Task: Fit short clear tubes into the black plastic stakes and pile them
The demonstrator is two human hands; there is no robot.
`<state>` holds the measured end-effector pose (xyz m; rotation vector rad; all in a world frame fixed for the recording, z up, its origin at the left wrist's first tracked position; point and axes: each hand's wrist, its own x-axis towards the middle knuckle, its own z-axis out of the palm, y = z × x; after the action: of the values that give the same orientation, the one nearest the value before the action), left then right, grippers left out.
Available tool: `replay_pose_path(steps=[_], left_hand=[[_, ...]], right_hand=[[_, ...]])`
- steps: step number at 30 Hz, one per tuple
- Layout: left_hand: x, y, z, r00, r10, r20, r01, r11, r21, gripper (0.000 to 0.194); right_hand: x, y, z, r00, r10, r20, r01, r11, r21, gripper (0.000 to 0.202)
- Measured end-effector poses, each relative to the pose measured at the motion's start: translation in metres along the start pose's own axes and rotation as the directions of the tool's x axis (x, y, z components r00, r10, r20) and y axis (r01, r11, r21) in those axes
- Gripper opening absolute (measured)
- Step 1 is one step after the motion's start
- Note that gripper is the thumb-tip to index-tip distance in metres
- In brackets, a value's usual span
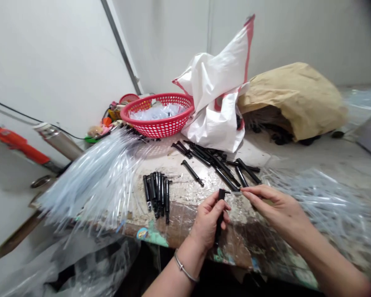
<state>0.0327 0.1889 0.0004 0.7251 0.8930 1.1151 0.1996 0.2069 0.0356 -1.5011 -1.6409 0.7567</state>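
My left hand [205,222] is wrapped round a black rod-shaped plastic part [221,194], held upright over the table's front edge. A short thin spout sticks out from its top toward the right. Between thumb and forefinger, my right hand [276,206] pinches a short thin clear tube [235,193], its end at the spout; whether it sits over the spout is too small to tell. Several similar black parts [156,192] lie side by side to the left of my hands. A looser pile of black parts [216,163] lies just beyond them.
Long clear tubes [95,177] fan over the table's left side; short clear tubes [330,202] are heaped at right. Behind stand a red basket [159,128] holding clear plastic pieces, a white sack [210,95] and a tan sack [299,95]. A steel flask [58,140] is far left.
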Motion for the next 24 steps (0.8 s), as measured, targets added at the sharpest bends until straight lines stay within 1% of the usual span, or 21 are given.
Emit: replay_pose_path(steps=[3,6,9,12,14,20,24], left_hand=[[-0.001,0.0,-0.001,1.0,0.001,0.011,-0.001,1.0,-0.009,0.036],[-0.001,-0.001,-0.002,1.0,0.01,0.025,-0.01,1.0,0.007,0.034],[-0.001,-0.002,-0.003,0.999,0.002,0.043,-0.003,0.999,0.035,0.033],[0.0,-0.002,-0.003,0.999,-0.007,0.038,0.005,0.999,0.047,0.036],[0.001,-0.002,-0.003,1.0,-0.009,0.03,0.007,0.998,0.056,0.037],[0.002,-0.002,-0.003,0.998,-0.034,0.06,0.03,0.997,0.071,0.038],[0.002,-0.002,-0.001,0.992,-0.051,0.114,0.041,0.995,0.096,0.028]], right_hand=[[-0.001,0.003,0.0,1.0,0.01,0.009,-0.009,1.0,-0.03,0.032],[-0.002,0.005,0.001,0.999,-0.009,0.038,0.012,0.997,-0.072,0.031],[-0.003,0.003,0.003,0.992,-0.063,0.11,0.077,0.989,-0.125,0.029],[-0.004,-0.001,0.007,0.972,-0.115,0.204,0.15,0.974,-0.17,0.029],[-0.004,-0.003,0.008,0.963,-0.131,0.234,0.18,0.963,-0.201,0.03],[-0.003,-0.007,0.007,0.962,-0.163,0.22,0.216,0.945,-0.245,0.03],[-0.003,-0.007,0.007,0.958,-0.166,0.234,0.222,0.945,-0.239,0.028]])
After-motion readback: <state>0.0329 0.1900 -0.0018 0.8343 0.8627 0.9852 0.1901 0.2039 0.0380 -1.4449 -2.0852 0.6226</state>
